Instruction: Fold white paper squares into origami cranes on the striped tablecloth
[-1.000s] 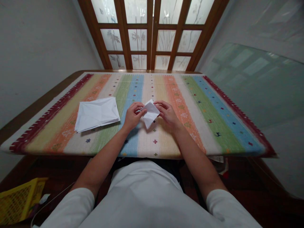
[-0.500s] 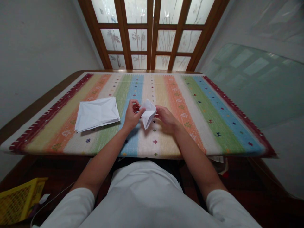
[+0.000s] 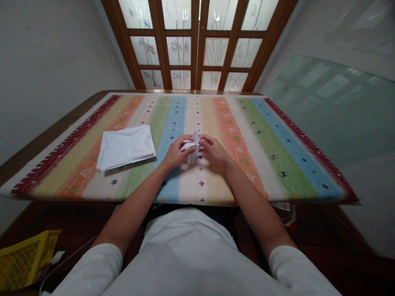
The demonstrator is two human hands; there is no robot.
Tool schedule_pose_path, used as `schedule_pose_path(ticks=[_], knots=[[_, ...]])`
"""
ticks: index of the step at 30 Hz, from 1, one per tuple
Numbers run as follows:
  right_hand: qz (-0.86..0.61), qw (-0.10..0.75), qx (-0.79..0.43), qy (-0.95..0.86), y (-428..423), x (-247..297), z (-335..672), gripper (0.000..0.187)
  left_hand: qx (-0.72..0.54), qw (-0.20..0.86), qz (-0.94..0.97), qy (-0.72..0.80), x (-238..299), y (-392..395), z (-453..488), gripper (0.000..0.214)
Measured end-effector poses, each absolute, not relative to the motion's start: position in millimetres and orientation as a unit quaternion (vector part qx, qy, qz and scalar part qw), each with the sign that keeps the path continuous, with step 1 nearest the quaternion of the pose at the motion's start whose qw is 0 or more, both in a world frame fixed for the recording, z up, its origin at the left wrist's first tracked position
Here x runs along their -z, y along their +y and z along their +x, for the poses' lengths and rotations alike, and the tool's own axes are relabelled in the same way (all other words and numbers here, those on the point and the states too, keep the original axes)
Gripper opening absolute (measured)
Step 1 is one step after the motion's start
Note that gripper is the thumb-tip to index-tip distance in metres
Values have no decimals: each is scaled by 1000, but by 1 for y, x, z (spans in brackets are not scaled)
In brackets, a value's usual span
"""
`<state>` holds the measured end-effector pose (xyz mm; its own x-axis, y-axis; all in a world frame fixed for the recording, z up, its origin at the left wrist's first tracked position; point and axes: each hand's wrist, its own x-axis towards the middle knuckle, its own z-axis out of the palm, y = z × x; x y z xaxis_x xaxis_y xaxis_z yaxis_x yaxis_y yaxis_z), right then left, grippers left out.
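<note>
Between my two hands, just above the striped tablecloth, is a folded piece of white paper (image 3: pixel 194 155). It stands roughly edge-on to me, with a flap reaching toward the left. My left hand (image 3: pixel 179 152) pinches it from the left, thumb in front and fingers behind. From the right, the fingertips of my right hand (image 3: pixel 212 149) close on its upper part. Fingers hide some of its folds. To the left lies a stack of creased white paper sheets (image 3: pixel 126 146), touched by neither hand.
The striped tablecloth (image 3: pixel 240 164) covers a wooden table whose bare edge shows at the left. A yellow plastic basket (image 3: pixel 29 259) is on the floor at the lower left, near a white cable. Wooden glazed doors (image 3: pixel 197 49) rise behind the table; a glass panel (image 3: pixel 333 107) leans at the right.
My left hand has moved right and closed further on the folded paper. The paper has turned from showing its open face to nearly edge-on. My right hand has shifted slightly; the stack stays put.
</note>
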<state>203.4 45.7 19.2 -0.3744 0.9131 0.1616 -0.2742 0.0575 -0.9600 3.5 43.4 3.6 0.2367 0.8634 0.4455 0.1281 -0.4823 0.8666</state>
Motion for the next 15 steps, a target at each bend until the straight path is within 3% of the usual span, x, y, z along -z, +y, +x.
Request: schedule_pose_path(ticks=[9,15], knots=[[-322,511,-603,-521,54,-13,209,47,-517,461,633,346,-5,43,2,58],[-360,519,-585,-509,61,-8,212,45,-548,464,605,344,-5,45,0,58]])
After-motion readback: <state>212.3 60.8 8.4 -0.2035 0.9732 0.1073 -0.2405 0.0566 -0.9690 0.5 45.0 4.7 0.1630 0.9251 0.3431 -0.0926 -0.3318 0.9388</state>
